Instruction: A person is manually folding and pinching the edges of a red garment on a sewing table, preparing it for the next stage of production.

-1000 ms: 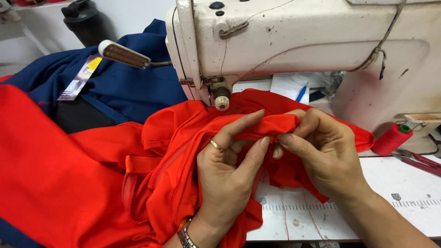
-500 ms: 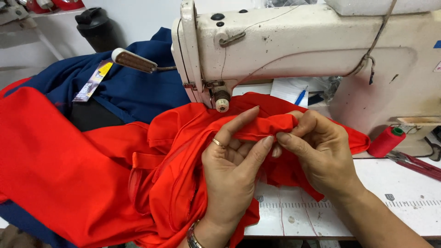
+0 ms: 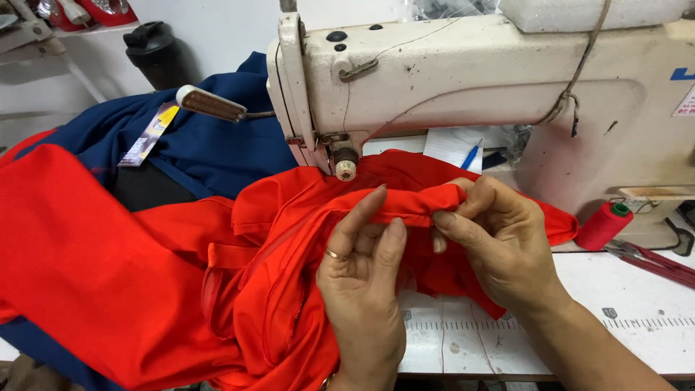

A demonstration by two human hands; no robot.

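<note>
Under the needle end of the sewing machine (image 3: 463, 80), I have a bright red garment (image 3: 145, 289) bunched on the work table (image 3: 637, 318), and both my hands are on one folded edge of it. That edge is rolled into a narrow ridge that runs level from just below the machine's round knob (image 3: 346, 171) toward the right. The cloth is smooth and slightly shiny, a plain saturated red, with stitched seams and a flat band showing in the folds near its middle. Most of it spills off to the left and down over the table's front edge.

My left hand (image 3: 362, 289) pinches the ridge between thumb and forefinger, palm toward me, a ring on one finger; the other fingers are curled loosely behind the cloth. My right hand (image 3: 499, 246) grips the same ridge just beside it, thumb beneath and fingertips closed over the top, so the two hands nearly touch.

Behind the red cloth lies a dark blue garment (image 3: 217, 145) with a hang tag (image 3: 148, 134) on it. A red thread spool (image 3: 603, 226) with a green top stands near the machine's base on the right, and red-handled scissors (image 3: 655, 261) lie just beyond it. A ruler scale is printed along the table's front. A black bottle (image 3: 153, 54) stands at the back left.
</note>
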